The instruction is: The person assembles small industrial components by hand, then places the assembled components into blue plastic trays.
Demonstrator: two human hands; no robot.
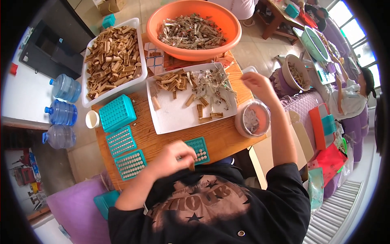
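Observation:
My left hand (174, 156) is closed, fingers pinched on a small brown piece (192, 166) beside a teal tray (198, 147) partly filled with round pale pieces. My right hand (256, 83) is raised at the table's right edge, its fingers drawn together; whether anything is between them I cannot make out. Below that forearm stands a round tub (252, 118) with clear plastic bits inside. Ahead of both hands is a white shallow box (162, 124), holding brown trough-shaped pieces (172, 83) and a tangle of clear, thin plastic parts (213, 87).
On the wooden table (142, 110) are a teal rack (118, 113), two filled teal trays (121, 141), a cup (92, 119) and a white bin (143, 75) of brown pieces. An orange basin (153, 30) stands behind. Another person (351, 97) sits far right. Water bottles (64, 113) stand left.

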